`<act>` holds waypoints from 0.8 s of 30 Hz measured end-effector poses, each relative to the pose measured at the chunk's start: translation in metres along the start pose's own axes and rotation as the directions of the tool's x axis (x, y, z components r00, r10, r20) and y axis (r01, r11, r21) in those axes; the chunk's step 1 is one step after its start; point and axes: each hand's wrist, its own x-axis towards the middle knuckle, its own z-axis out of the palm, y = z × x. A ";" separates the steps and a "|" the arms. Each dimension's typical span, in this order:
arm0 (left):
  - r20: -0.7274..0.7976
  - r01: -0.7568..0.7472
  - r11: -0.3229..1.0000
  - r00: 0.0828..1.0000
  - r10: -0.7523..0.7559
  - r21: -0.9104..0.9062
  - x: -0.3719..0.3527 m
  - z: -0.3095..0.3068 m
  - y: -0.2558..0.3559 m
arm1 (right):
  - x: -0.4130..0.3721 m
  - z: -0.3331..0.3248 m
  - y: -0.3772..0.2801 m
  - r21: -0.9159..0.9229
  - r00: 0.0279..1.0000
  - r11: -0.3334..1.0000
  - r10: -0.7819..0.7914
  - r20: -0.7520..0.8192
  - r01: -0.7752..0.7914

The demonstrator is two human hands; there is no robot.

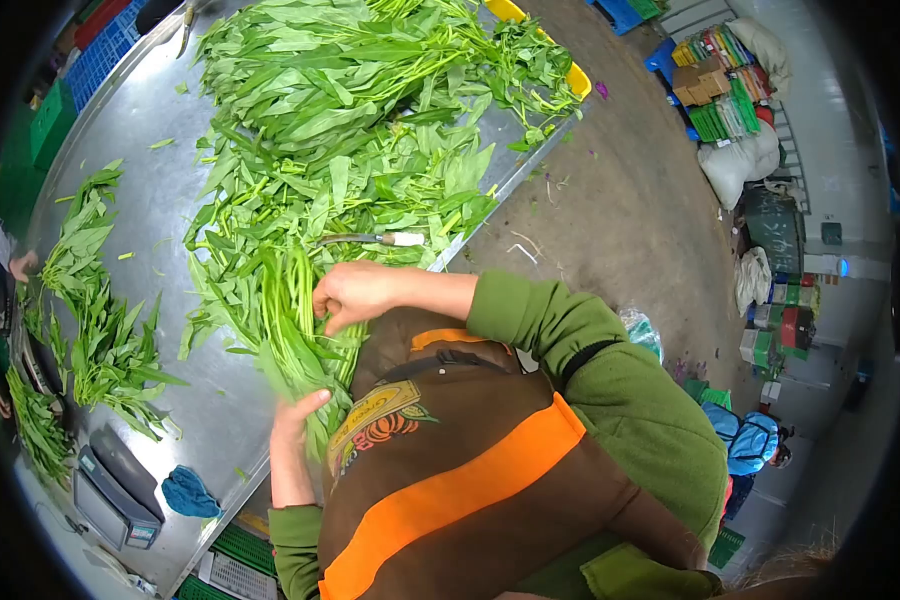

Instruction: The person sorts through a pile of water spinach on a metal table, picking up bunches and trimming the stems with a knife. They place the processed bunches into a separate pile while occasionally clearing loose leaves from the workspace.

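Note:
My left hand (292, 440) is closed around the lower part of a bunch of water spinach (295, 345), its thumb showing against the leaves. The bunch lies at the table's near edge, in front of my brown apron. My right hand (355, 295) is beside the pale green stems, its fingers curled in and touching them. Whether a stem is pinched there is hidden. Just beyond that hand, a knife (370, 239) with a whitish handle rests on loose leaves. A large heap of water spinach (320, 80) spreads over the far part of the table.
The metal table (205, 395) carries smaller bunches (110, 330) at the left, a scale (118, 490) and a blue cloth (190, 492). A yellow crate (578, 82) stands at the far corner. Another person's hand (22, 265) shows at the left edge. Sacks (735, 165) and crates line the right.

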 end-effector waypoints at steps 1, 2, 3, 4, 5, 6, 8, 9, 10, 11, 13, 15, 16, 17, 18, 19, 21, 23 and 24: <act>0.028 -0.001 0.997 1.000 -0.001 0.076 0.000 0.002 0.003 | 0.001 0.000 0.005 0.132 0.996 0.991 -0.003 0.092 -0.009; 0.018 -0.038 0.994 0.999 0.036 0.105 -0.001 0.007 0.003 | 0.001 0.006 0.014 0.145 0.995 0.986 -0.069 -0.066 0.078; 0.020 -0.035 0.994 0.999 0.033 0.102 -0.001 0.006 0.002 | 0.003 0.010 0.023 0.145 0.996 0.987 -0.065 -0.064 0.074; 0.032 -0.056 0.984 0.998 0.051 0.171 0.000 0.005 0.002 | 0.006 0.012 0.031 0.082 0.983 0.996 -0.027 -0.182 0.043; 0.045 -0.078 0.968 0.997 0.069 0.240 0.001 0.005 0.002 | 0.008 0.013 0.039 0.023 0.954 1.000 0.002 -0.299 0.005; 0.047 -0.077 0.968 0.997 0.068 0.238 0.002 0.005 0.002 | 0.007 0.008 0.040 0.072 0.948 0.995 0.083 -0.306 -0.064; 0.064 -0.119 0.935 0.993 0.103 0.335 0.001 0.006 0.006 | 0.004 0.002 0.040 0.132 0.964 0.990 0.082 -0.254 -0.049; 0.064 -0.116 0.935 0.993 0.101 0.336 -0.001 0.008 0.008 | 0.002 -0.002 0.036 0.194 0.976 0.980 0.076 -0.202 -0.036; 0.068 -0.116 0.926 0.993 0.098 0.359 -0.002 0.012 0.010 | -0.002 -0.006 0.033 0.072 0.977 0.993 -0.082 -0.199 0.098; 0.073 -0.117 0.917 0.993 0.097 0.381 -0.002 0.014 0.010 | -0.003 -0.008 0.026 0.074 0.977 0.993 -0.078 -0.200 0.094; 0.095 -0.134 0.887 0.990 0.102 0.442 0.001 0.015 0.011 | -0.003 -0.007 0.012 -0.086 0.992 0.989 0.122 0.024 -0.120; 0.120 -0.154 0.850 0.987 0.108 0.504 0.003 0.016 0.015 | 0.004 0.009 0.029 -0.020 0.977 0.992 0.123 0.172 -0.121; 0.137 -0.196 0.838 0.980 0.146 0.508 0.003 0.018 0.016 | 0.006 0.021 0.050 0.006 0.999 1.000 -0.001 0.034 0.000; 0.152 -0.235 0.828 0.971 0.182 0.508 0.002 0.020 0.015 | 0.006 0.027 0.063 0.014 0.987 0.992 -0.121 -0.102 0.124; 0.151 -0.230 0.832 0.973 0.177 0.505 0.001 0.018 0.012 | 0.004 0.015 0.061 -0.004 0.981 0.999 0.036 -0.191 -0.037; 0.146 -0.214 0.823 0.976 0.160 0.526 0.002 0.015 0.011 | 0.012 0.014 0.084 -0.096 0.915 0.994 0.010 -0.404 -0.054; 0.145 -0.203 0.812 0.979 0.147 0.547 0.004 0.014 0.011 | 0.011 0.005 0.126 0.054 0.786 0.962 0.251 -0.565 -0.268; 0.150 -0.248 0.740 0.969 0.199 0.625 0.001 0.014 0.014 | 0.004 -0.009 0.152 0.086 0.609 0.940 0.282 -0.742 -0.330; 0.149 -0.247 0.740 0.969 0.197 0.625 -0.001 0.016 0.015 | -0.003 -0.021 0.154 0.193 0.573 0.916 0.374 -0.729 -0.352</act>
